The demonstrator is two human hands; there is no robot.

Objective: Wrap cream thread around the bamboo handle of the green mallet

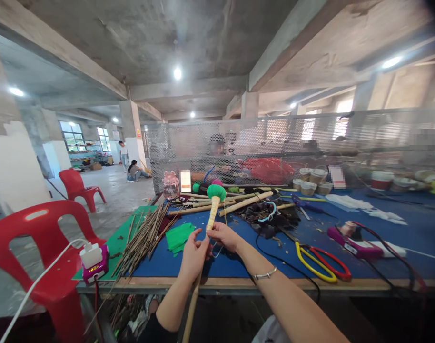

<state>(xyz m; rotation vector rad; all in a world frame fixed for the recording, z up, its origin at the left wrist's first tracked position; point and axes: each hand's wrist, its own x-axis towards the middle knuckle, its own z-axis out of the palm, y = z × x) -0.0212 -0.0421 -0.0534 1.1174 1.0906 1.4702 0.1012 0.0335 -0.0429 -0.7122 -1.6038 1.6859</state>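
In front of me stands a wooden stick point(191, 312) with a rounded green head point(216, 192). Pale yellow wrapping point(213, 214) covers its neck below the head. My left hand point(195, 255) is closed around the stick just under the wrapping, thumb and forefinger pressed to it. My right hand point(223, 237) pinches the lower end of the wrapping from the right. A thin, light strand loops beneath my right fingers, and another hangs from the green head. Folded green cloth point(180, 237) lies on the table just left of my hands.
Thin twigs point(144, 240) are heaped at left. Thicker sticks point(246, 202) and dark scraps point(274, 216) lie behind my hands. Yellow-and-red-handled scissors point(322, 262) and a purple power strip point(356, 244) are at right. A mesh screen point(189, 143) borders the table; a red chair point(42, 238) stands left.
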